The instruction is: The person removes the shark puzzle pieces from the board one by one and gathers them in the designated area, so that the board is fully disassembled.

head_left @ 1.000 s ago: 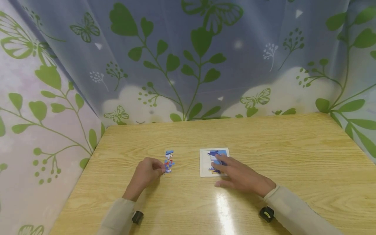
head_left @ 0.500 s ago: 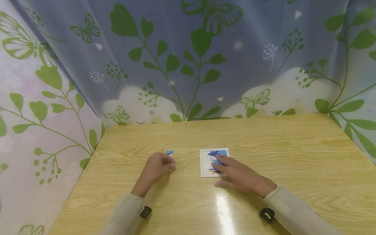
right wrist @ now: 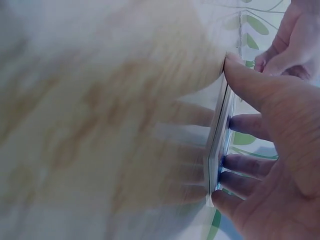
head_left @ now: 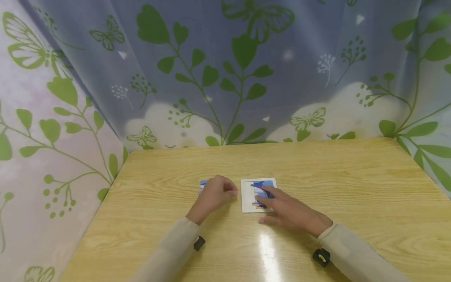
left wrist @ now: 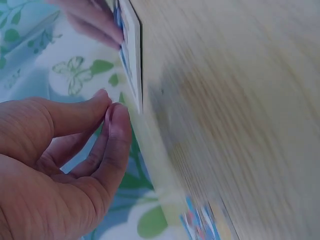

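A white-framed puzzle tray [head_left: 243, 196] lies flat on the table, its right part filled with blue and white picture pieces [head_left: 258, 192] and its left strip bare. My right hand [head_left: 290, 210] rests on it, several fingertips on the pieces and the thumb near the tray's front edge. Left of the tray, my left hand [head_left: 215, 196] hovers with thumb and index fingertips meeting; the left wrist view shows no piece between them. Loose puzzle pieces [left wrist: 202, 222], blue, red and yellow, lie on the table behind that hand, partly hidden by it in the head view.
The wood-grain table [head_left: 338, 172] reaches back to a curtain [head_left: 282, 70] printed with green leaves and butterflies. Another printed cloth [head_left: 46, 102] hangs along the left side. A black camera band [head_left: 322, 257] sits at the right wrist.
My left hand has moved right, from beside the loose pieces, across them and close to the tray's left edge. My right hand stays on the tray.
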Action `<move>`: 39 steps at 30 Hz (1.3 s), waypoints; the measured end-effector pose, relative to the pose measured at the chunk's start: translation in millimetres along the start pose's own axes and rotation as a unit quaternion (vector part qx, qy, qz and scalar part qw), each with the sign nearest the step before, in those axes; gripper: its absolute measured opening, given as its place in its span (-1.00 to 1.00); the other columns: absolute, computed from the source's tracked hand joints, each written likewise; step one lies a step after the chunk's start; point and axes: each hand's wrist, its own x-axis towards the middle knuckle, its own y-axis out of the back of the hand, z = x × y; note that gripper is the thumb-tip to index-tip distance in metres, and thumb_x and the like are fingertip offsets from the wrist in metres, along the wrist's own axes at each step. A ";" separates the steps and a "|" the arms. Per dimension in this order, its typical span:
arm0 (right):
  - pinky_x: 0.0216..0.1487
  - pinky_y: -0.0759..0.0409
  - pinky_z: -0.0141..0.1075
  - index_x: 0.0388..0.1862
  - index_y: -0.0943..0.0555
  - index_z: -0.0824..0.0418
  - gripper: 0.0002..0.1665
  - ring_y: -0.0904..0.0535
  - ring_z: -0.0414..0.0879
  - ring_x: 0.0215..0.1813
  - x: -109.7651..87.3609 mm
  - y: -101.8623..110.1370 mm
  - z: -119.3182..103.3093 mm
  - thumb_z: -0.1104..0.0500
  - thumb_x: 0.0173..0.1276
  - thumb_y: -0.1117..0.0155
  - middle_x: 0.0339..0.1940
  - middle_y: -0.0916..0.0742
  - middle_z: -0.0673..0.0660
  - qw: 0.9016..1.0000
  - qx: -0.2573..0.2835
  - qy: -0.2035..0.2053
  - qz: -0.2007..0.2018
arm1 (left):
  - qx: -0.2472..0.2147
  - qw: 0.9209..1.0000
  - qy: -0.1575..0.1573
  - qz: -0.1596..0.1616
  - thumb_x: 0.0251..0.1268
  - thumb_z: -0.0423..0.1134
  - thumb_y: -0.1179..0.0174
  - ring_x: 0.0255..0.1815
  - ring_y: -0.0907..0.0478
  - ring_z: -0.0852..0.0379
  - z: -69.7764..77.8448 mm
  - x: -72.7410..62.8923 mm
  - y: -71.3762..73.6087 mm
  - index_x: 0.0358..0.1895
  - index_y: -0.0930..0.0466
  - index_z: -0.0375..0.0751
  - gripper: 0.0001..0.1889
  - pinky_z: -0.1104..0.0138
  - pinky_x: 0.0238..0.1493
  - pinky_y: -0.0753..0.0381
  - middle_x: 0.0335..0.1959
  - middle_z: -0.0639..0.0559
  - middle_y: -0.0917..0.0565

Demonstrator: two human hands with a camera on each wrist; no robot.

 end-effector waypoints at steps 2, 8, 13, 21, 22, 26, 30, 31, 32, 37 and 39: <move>0.38 -0.38 0.16 0.42 -0.45 0.36 -0.23 -0.28 0.35 0.48 0.3 -0.1 0.2 -0.10 0.43 -0.34 0.50 -0.31 0.47 1.000 -0.007 0.003 0.002 | 0.002 1.000 0.001 -0.003 0.29 -0.37 -0.37 -0.26 -0.67 0.12 5.4 6.4 -7.0 -0.29 -0.78 -0.26 -0.97 0.23 -0.14 -0.66 -0.33 0.01 -0.77; 0.35 -0.41 0.14 0.39 -0.48 0.38 -0.24 -0.34 0.35 0.44 1.1 -0.7 0.3 -0.09 0.40 -0.37 0.46 -0.36 0.48 0.999 -0.027 0.017 0.015 | 0.013 1.000 0.011 -0.002 0.25 -0.40 -0.38 -0.23 -0.69 0.04 19.0 24.2 -28.4 -0.19 -0.76 -0.34 -0.89 0.25 -0.14 -0.68 -0.28 -0.08 -0.77; 0.36 -0.40 0.15 0.36 -0.49 0.42 -0.23 -0.32 0.38 0.44 0.1 -1.0 1.7 -0.09 0.40 -0.37 0.44 -0.36 0.53 0.999 -0.033 0.024 0.021 | 0.021 0.999 0.030 0.008 0.24 -0.40 -0.39 -0.29 -0.66 0.10 25.7 33.7 -39.7 -0.18 -0.77 -0.33 -0.88 0.33 -0.23 -0.65 -0.31 -0.05 -0.76; 0.29 -0.49 0.13 0.34 -0.51 0.42 -0.29 -0.39 0.37 0.39 -7.9 3.6 3.3 -0.04 0.41 -0.38 0.43 -0.37 0.53 0.998 -0.034 0.029 0.036 | 0.039 0.998 0.035 0.038 0.21 -0.42 -0.41 -0.40 -0.61 0.19 25.9 39.4 -44.1 -0.27 -0.79 -0.28 -0.94 0.38 -0.30 -0.60 -0.41 0.03 -0.74; 0.29 -0.48 0.13 0.34 -0.51 0.42 -0.29 -0.39 0.38 0.39 -8.8 3.8 3.3 -0.03 0.41 -0.37 0.43 -0.37 0.54 0.998 -0.034 0.028 0.037 | 0.040 0.998 0.034 0.040 0.20 -0.42 -0.41 -0.41 -0.61 0.19 25.6 39.8 -44.5 -0.28 -0.79 -0.28 -0.95 0.37 -0.30 -0.60 -0.42 0.04 -0.74; 0.30 -0.45 0.18 0.35 -0.49 0.43 -0.31 -0.35 0.45 0.40 -10.3 4.1 0.9 -0.02 0.44 -0.34 0.44 -0.33 0.59 0.999 -0.031 0.024 0.032 | 0.040 0.998 0.031 0.042 0.19 -0.41 -0.42 -0.42 -0.60 0.18 25.3 41.0 -44.5 -0.29 -0.79 -0.29 -0.95 0.37 -0.32 -0.60 -0.43 0.02 -0.74; 0.29 -0.46 0.19 0.35 -0.49 0.44 -0.33 -0.36 0.46 0.39 -10.7 2.0 -0.6 0.01 0.45 -0.33 0.43 -0.33 0.60 0.999 -0.035 0.019 0.028 | 0.039 0.998 0.026 0.040 0.17 -0.42 -0.43 -0.44 -0.57 0.18 25.4 41.5 -43.6 -0.31 -0.78 -0.31 -0.95 0.40 -0.37 -0.56 -0.44 0.00 -0.73; 0.28 -0.46 0.19 0.35 -0.49 0.44 -0.33 -0.36 0.46 0.39 -10.6 1.7 -0.9 0.02 0.45 -0.33 0.43 -0.33 0.60 0.999 -0.037 0.020 0.029 | 0.039 0.998 0.025 0.039 0.17 -0.42 -0.43 -0.45 -0.56 0.19 25.4 41.7 -43.6 -0.32 -0.78 -0.31 -0.96 0.40 -0.38 -0.55 -0.44 0.00 -0.73; 0.28 -0.46 0.18 0.35 -0.49 0.44 -0.33 -0.36 0.46 0.39 -10.9 1.5 -1.0 0.02 0.45 -0.33 0.43 -0.33 0.60 0.999 -0.038 0.019 0.028 | 0.038 0.998 0.026 0.039 0.16 -0.42 -0.43 -0.46 -0.55 0.19 25.6 41.7 -43.5 -0.32 -0.78 -0.31 -0.95 0.41 -0.39 -0.55 -0.44 0.00 -0.73; 0.29 -0.45 0.19 0.36 -0.48 0.45 -0.33 -0.35 0.46 0.40 -11.1 1.8 -1.2 0.03 0.46 -0.33 0.43 -0.32 0.61 0.999 -0.038 0.023 0.029 | 0.029 0.998 0.033 0.038 0.19 -0.40 -0.42 -0.47 -0.54 0.21 25.7 41.3 -43.2 -0.33 -0.78 -0.31 -0.96 0.41 -0.40 -0.53 -0.45 0.02 -0.72; 0.29 -0.45 0.19 0.36 -0.47 0.44 -0.33 -0.34 0.46 0.40 -11.3 2.0 -1.5 0.03 0.46 -0.32 0.44 -0.32 0.60 0.999 -0.034 0.023 0.026 | 0.024 0.998 0.040 0.038 0.20 -0.40 -0.42 -0.46 -0.54 0.20 24.9 40.8 -43.3 -0.33 -0.78 -0.31 -0.96 0.40 -0.39 -0.54 -0.46 0.03 -0.71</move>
